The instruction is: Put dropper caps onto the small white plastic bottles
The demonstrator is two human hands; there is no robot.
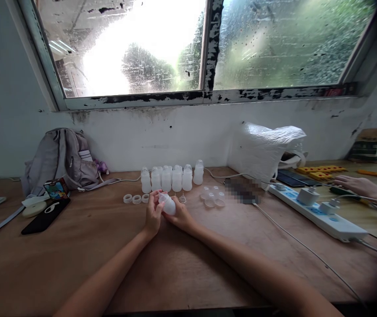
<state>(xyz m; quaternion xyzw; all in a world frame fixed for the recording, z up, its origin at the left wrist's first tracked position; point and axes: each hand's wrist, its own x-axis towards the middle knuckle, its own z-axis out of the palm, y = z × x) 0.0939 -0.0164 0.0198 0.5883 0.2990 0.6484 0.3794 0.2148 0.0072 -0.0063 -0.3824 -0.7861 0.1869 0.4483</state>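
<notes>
Both my hands are around a small white translucent baby bottle [169, 207], which is tilted with its top toward the upper left. My left hand [154, 215] has its fingers at the bottle's top end. Around the lower body wraps my right hand [182, 216]. Just behind stands a row of similar capped baby bottles [166, 179]. Several white collar rings [137, 199] lie left of my hands, one partly hidden by my left fingers. A clear bottle nipple [182, 198] sits right behind my right hand. Farther right are several clear round caps [212, 197].
A grey backpack [59, 158] and a black phone [45, 216] lie left. To the right are a white power strip [320, 215], a white cable [294, 242] and a silvery bag [261, 154]. Another person's hand [356, 186] rests at far right.
</notes>
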